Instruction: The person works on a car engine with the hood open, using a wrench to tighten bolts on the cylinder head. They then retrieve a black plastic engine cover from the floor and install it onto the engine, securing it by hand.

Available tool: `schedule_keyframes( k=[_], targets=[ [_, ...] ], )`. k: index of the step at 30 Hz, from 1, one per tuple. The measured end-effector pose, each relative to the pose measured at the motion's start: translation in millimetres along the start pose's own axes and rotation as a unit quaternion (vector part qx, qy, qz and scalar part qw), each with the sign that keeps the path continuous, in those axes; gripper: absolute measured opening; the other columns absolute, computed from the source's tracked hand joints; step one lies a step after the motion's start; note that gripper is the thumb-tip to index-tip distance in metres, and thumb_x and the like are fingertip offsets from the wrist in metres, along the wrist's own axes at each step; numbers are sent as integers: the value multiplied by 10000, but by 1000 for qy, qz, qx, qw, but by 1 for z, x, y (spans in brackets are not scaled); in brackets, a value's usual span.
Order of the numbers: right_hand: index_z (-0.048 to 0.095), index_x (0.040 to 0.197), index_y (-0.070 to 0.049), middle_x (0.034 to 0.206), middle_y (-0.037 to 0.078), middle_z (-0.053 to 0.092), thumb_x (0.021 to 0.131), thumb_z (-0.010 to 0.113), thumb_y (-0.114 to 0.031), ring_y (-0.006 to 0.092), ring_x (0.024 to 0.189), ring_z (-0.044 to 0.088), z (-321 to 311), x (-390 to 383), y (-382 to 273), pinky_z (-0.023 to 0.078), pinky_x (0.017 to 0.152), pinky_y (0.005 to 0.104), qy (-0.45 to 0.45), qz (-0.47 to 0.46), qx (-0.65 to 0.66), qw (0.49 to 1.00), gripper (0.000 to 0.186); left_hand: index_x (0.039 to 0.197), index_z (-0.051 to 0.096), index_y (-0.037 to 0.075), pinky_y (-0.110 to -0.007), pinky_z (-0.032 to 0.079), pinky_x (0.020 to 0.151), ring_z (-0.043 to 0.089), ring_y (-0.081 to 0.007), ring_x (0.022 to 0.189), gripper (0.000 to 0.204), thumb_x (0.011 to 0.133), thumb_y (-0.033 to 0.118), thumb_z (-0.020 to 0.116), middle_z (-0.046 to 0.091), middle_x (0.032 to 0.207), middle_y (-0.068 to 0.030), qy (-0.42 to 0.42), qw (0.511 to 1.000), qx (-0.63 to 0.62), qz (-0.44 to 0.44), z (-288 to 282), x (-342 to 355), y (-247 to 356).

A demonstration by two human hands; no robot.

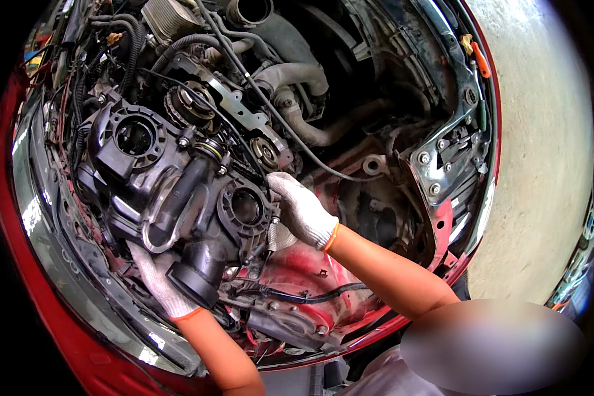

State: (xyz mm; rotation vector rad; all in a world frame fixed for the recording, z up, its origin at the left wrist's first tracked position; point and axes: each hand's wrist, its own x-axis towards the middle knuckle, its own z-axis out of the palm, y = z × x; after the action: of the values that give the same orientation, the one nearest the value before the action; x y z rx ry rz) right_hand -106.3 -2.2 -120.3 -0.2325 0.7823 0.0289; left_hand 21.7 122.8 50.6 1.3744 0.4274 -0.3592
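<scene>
Between my two white-gloved hands sits a black plastic engine housing (191, 188) with round flanged openings and a wide pipe stub (195, 274) at its near end. My left hand (158, 280) reaches under its near left side, the fingertips hidden beneath it. At the right edge, beside a round flange (246, 206), my right hand (305, 209) curls its fingers against the housing. Just beyond lie exposed engine parts: a toothed sprocket (191, 104) and a smaller round pulley-like part (265, 153) on a metal bracket. A pale ribbed thing (282, 237) below my right hand is partly hidden.
Red body metal (303, 264) and a black cable (303, 297) lie on the near side. A thin hose (264, 96) crosses the engine bay. An orange-handled tool (480, 61) rests on the right frame edge. Bare floor (541, 132) shows beyond.
</scene>
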Motion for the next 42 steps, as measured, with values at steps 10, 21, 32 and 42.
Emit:
schedule_keyframes(
  k=[10, 21, 32, 42],
  targets=[
    [611, 1249, -35, 1085, -3, 635, 1051, 612, -333, 86, 1001, 564, -2, -39, -39, 493, 879, 282, -72, -58, -265, 960, 358, 1409, 549, 14, -438, 556, 988, 666, -286, 1135, 512, 1056, 384, 563, 642, 1333, -171, -50, 998, 8, -42, -61, 28, 0],
    [583, 1223, -95, 1086, -25, 626, 949, 763, -144, 75, 1029, 587, -27, -36, -54, 498, 911, 267, -192, 44, -145, 970, 331, 1332, 588, -42, -395, 565, 931, 667, -252, 1059, 396, 1019, 201, 585, 658, 1240, -159, -29, 992, 109, 55, -59, 13, -4],
    [662, 1186, -6, 1047, 32, 704, 957, 738, -148, 99, 970, 635, 1, -70, -52, 529, 886, 286, -31, -40, -291, 955, 280, 1315, 608, -30, -339, 547, 897, 651, -198, 1026, 382, 961, 103, 658, 662, 1216, -131, -6, 986, 144, 80, -45, 8, -6],
    [673, 1100, -1, 1025, 49, 688, 936, 730, -179, 98, 934, 632, 9, -65, -61, 525, 883, 287, -3, -114, -452, 885, 248, 1293, 626, -8, -390, 546, 906, 653, -236, 1048, 398, 1000, 260, 653, 653, 1229, -119, -23, 988, 122, 91, -34, 12, -22]
  ],
)
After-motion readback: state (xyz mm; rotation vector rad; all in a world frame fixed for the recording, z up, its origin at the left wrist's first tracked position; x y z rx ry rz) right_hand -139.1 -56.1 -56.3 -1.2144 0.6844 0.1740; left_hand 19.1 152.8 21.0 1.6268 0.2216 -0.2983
